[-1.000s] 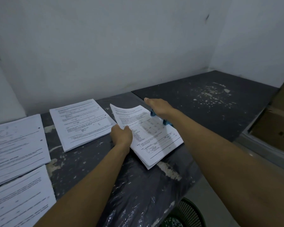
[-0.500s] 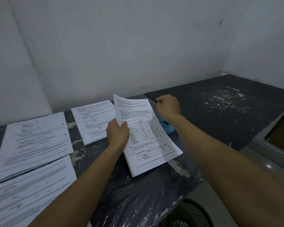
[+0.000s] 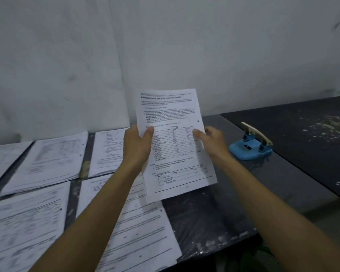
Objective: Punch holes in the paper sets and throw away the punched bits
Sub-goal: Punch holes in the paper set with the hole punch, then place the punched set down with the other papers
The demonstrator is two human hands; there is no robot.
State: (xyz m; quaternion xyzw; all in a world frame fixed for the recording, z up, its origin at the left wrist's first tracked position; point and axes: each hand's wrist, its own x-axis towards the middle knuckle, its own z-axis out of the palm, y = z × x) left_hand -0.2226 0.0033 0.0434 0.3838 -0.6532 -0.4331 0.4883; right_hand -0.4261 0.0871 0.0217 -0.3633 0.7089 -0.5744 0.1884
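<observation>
A printed paper set (image 3: 173, 122) is held up off the table, nearly upright, with a punched hole near its right edge. My left hand (image 3: 136, 146) grips its left edge, thumb on the front. My right hand (image 3: 210, 141) holds its right edge, thumb on the page and fingers behind. A blue hole punch (image 3: 250, 148) with a pale lever stands on the dark table (image 3: 214, 213) to the right of my right hand, and neither hand touches it.
Several other paper sets lie flat on the left: one at the back (image 3: 108, 152), one further left (image 3: 47, 163), two nearer (image 3: 141, 228) (image 3: 22, 228). A raised dark slab (image 3: 302, 138) with white flecks fills the right. A white wall stands behind.
The paper set came off the table and out from the punch, rising to nearly upright. My right hand left the punch and took the sheet's right edge. The view swung left.
</observation>
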